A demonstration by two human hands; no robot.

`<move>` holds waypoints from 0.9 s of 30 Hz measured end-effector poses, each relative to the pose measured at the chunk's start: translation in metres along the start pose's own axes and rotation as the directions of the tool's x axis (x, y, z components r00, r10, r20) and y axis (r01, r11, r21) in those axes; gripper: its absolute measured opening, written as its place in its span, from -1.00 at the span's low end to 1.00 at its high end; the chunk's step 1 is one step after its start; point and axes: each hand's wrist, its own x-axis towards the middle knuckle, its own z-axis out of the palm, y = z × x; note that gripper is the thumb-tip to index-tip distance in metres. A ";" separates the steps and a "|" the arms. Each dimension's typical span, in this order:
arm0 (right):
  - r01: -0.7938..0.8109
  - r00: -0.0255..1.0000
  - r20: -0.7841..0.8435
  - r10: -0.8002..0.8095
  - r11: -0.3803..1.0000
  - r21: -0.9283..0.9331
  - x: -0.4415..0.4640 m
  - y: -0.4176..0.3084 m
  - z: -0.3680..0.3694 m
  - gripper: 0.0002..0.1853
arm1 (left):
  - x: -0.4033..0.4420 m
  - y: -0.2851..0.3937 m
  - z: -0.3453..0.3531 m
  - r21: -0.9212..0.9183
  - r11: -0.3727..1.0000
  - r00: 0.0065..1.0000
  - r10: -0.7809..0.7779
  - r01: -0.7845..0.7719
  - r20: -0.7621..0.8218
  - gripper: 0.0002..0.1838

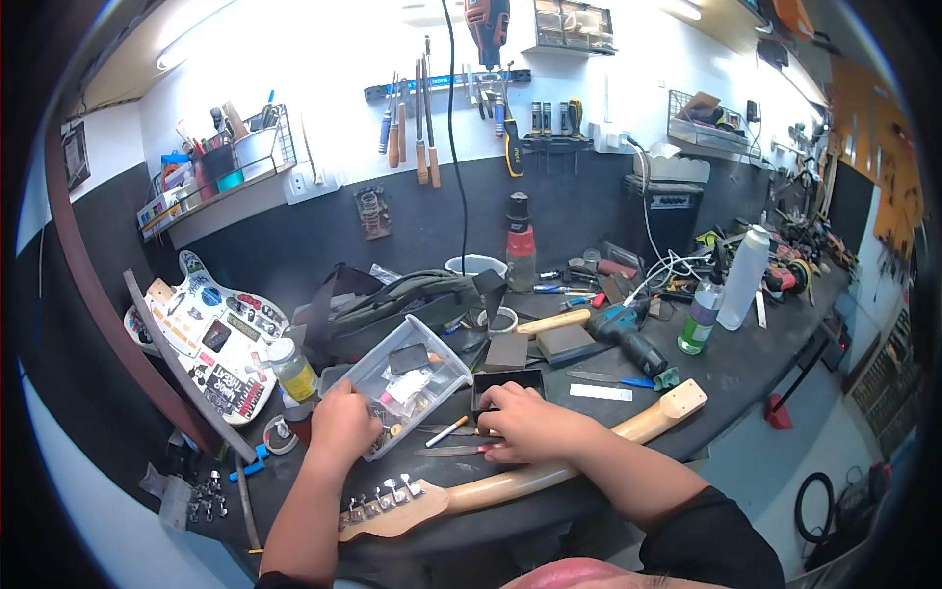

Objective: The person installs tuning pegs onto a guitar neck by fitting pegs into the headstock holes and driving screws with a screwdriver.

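Observation:
A clear plastic bin (pixel 444 346) sits at an angle on the bench, with small bags and loose parts inside. My left hand (pixel 342 424) is closed over the bin's near left edge, fingertips partly hidden. To the right, my right hand (pixel 530 424) curls its fingers at the near side of a small black box (pixel 520 377) and appears to grip it; its contents are hidden. Below both hands lies a guitar neck (pixel 500 488) with tuners on its headstock. A white stick (pixel 447 432) and thin blades (pixel 444 452) lie between the hands.
A stickered guitar body (pixel 221 329) leans at left beside a yellow-labelled jar (pixel 291 368). Behind are a dark bag (pixel 392 306), a sanding block (pixel 565 344) and a blue power tool (pixel 628 339). Bottles (pixel 744 280) stand at right; a cord (pixel 457 167) hangs down.

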 end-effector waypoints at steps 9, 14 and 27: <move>0.013 0.992 -0.129 0.001 0.994 0.110 0.003 0.000 -0.011 -0.61 | 0.000 0.011 -0.038 -0.502 0.863 0.986 -0.126 0.055 -0.109 -0.84; 0.048 0.988 -0.151 -0.029 0.991 0.124 0.004 0.006 -0.010 -0.62 | -0.001 0.013 -0.026 -0.619 0.772 0.982 0.036 -0.146 -0.188 -0.84; 0.110 0.951 -0.303 -0.066 0.985 0.131 0.003 0.010 -0.010 -0.74 | 0.002 -0.005 -0.020 -0.711 0.697 0.995 0.081 -0.092 -0.050 -0.80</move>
